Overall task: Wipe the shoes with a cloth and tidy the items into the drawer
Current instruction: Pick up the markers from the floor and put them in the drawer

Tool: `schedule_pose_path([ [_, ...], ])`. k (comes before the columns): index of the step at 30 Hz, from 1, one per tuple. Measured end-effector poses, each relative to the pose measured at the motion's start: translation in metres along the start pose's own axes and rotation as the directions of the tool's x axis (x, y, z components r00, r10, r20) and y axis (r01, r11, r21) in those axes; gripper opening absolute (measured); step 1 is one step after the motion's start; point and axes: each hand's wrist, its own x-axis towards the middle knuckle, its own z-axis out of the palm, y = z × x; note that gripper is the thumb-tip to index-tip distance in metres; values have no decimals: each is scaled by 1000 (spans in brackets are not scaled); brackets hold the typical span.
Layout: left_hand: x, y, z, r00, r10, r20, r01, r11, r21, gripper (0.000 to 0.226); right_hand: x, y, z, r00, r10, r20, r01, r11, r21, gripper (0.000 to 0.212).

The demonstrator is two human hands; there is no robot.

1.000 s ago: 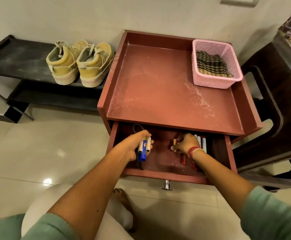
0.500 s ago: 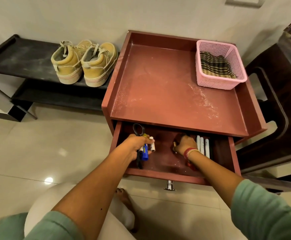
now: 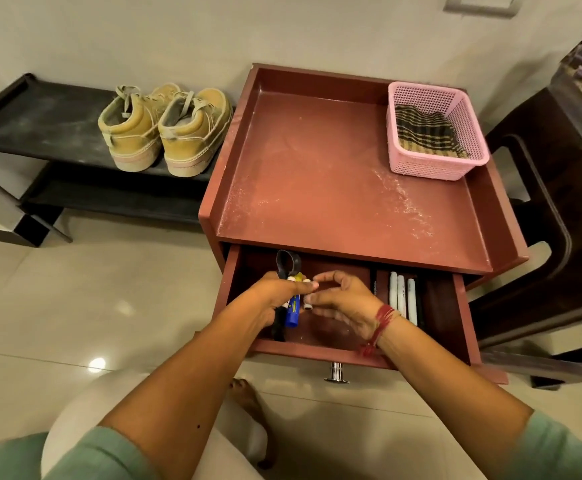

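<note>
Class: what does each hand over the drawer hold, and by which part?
The left hand grips a bundle of markers around their middles. The right hand curls its fingers beside the bundle; whether they pinch a marker cannot be told.

The left hand point(image 3: 275, 299) covers most of the markers point(image 3: 293, 311) it grips; only one blue barrel and some white caps point(image 3: 298, 279) show. We cannot tell what the black loop point(image 3: 288, 263) above belongs to, nor whether the right hand point(image 3: 345, 303) pinches anything. The rear of the drawer point(image 3: 464, 306) is hidden under the cabinet top point(image 3: 317, 168). The print on the loose white markers point(image 3: 402, 296) is too small to read.
</note>
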Motion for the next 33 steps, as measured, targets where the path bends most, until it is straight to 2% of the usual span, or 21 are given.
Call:
schedule_pose_path([
  [3, 3, 2, 2, 999, -16, -38, 14, 999, -38, 9, 7, -4, -6, 997, 8, -75, -15, 996, -89, 40],
  [5, 7, 4, 0, 997, -32, -69, 26, 996, -84, 8, 23, -9, -24, 978, -47, -202, -30, 932, -362, 44],
  [6, 8, 5, -1, 996, -41, -74, 34, 995, -94, 9, 31, -13, -34, 964, -97, -246, -59, 828, -558, 42],
  [7, 8, 5, -2, 996, -48, -74, 41, 994, -103, 9, 39, -15, -44, 953, -139, -268, -108, 672, -732, 37],
  [8, 7, 6, -3, 996, -57, -67, 49, 992, -114, 9, 44, -16, -49, 952, -156, -265, -148, 523, -839, 30],
  [9, 7, 7, -4, 996, -65, -60, 57, 991, -124, 9, 49, -15, -52, 955, -162, -247, -158, 424, -892, 23],
  [10, 7, 8, -4, 996, -68, -54, 60, 989, -135, 10, 52, -13, -51, 959, -174, -224, -143, 385, -912, 17],
  [15, 7, 8, -2, 998, -44, -47, 37, 989, -144, 12, 72, 8, -40, 936, -292, -197, -57, 427, -903, 8],
  [19, 9, 7, -4, 999, -19, -45, 13, 992, -129, 7, 79, 20, -49, 930, -325, -174, -87, 267, -960, 25],
  [21, 12, 6, -6, 998, -8, -56, 0, 992, -126, 14, 78, 22, -56, 923, -321, -213, -116, 296, -948, 28],
  [24, 14, 4, -6, 999, 9, -50, -14, 995, -99, 22, 69, 18, -64, 909, -302, -286, -155, 392, -907, 27],
  [26, 12, 5, -5, 999, 11, -36, -14, 996, -88, 29, 58, 12, -59, 900, -322, -295, -95, 513, -853, 20],
  [28, 11, 5, -5, 999, 17, -45, -21, 996, -89, 39, 41, 7, -42, 904, -322, -283, 31, 708, -706, 13],
  [30, 11, 5, -3, 998, 22, -58, -28, 995, -98, 38, 22, 4, -21, 953, -220, -207, 105, 884, -455, 10],
  [31, 10, 5, -1, 998, 20, -66, -26, 995, -94, 32, 13, 2, -10, 979, -150, -139, 99, 942, -321, 9],
  [33, 9, 7, 1, 997, 4, -75, -10, 997, -74, 26, 5, 2, 3, 995, -89, -53, 78, 980, -183, 14],
])
